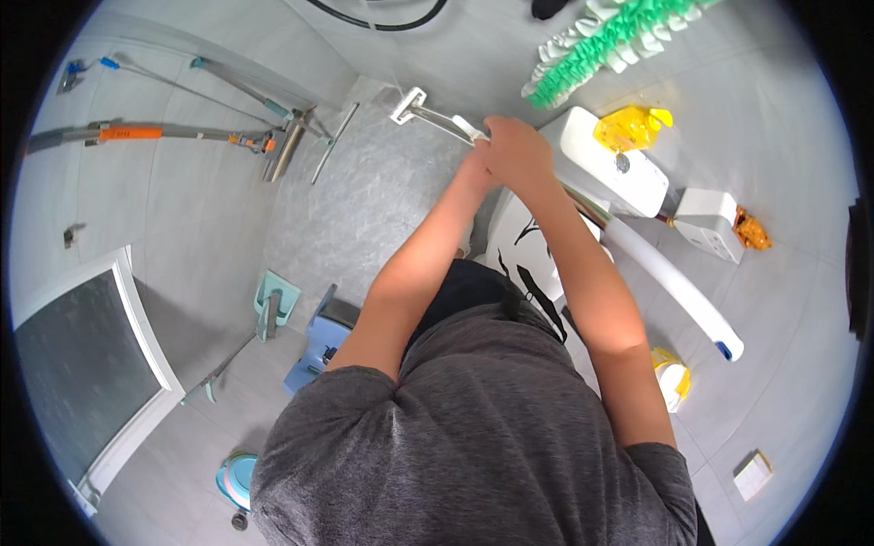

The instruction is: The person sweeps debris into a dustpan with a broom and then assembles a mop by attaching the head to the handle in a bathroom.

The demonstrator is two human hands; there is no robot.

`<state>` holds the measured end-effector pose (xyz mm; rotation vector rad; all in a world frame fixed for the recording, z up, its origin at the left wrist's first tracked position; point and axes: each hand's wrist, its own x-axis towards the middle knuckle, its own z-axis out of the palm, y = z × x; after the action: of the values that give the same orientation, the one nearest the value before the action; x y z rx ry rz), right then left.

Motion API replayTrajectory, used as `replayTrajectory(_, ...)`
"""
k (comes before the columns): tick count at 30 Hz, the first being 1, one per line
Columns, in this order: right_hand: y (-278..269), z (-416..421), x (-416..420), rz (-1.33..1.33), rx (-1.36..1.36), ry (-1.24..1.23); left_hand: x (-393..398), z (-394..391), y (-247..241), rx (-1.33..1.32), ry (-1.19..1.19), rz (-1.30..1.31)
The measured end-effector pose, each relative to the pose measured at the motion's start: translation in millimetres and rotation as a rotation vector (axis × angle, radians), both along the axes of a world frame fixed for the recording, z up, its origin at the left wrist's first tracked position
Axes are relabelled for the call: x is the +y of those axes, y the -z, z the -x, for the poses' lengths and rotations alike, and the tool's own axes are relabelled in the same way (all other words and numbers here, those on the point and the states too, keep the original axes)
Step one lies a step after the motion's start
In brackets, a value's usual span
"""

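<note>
A long-handled tool, probably a squeeze mop, slants across the view. Its narrow white head (410, 106) is over the grey floor, joined to metal rods and a white lever (470, 128). My right hand (517, 149) is closed around the tool near that lever. Just beside it, my left hand (479, 162) is partly covered by the right one and also appears to grip the shaft. Behind my hands the metal pole runs under my right forearm and ends in a thick white grip (672, 283) with a blue tip. No mop pad can be made out on the head.
A white toilet tank (614, 164) carries a yellow bottle (625, 130); the toilet lid (522, 232) is beside my legs. A white bin (707, 222), green-white duster (608, 48), squeegees (290, 147), orange-sleeved pole (130, 133), teal dustpan (278, 297) and blue plastic item (324, 345) surround me.
</note>
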<state>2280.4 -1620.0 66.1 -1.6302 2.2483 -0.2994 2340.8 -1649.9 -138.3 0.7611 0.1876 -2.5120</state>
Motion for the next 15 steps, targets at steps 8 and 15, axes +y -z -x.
replayTrajectory(8,70.7,-16.9,-131.5,-0.048,-0.659,-0.043,12.9,5.8,-12.0,0.173,-0.05,0.554)
replayTrajectory(15,139.6,-43.9,-263.3,-0.192,-1.606,0.485,-6.1,10.5,-79.7,0.438,-0.137,0.415)
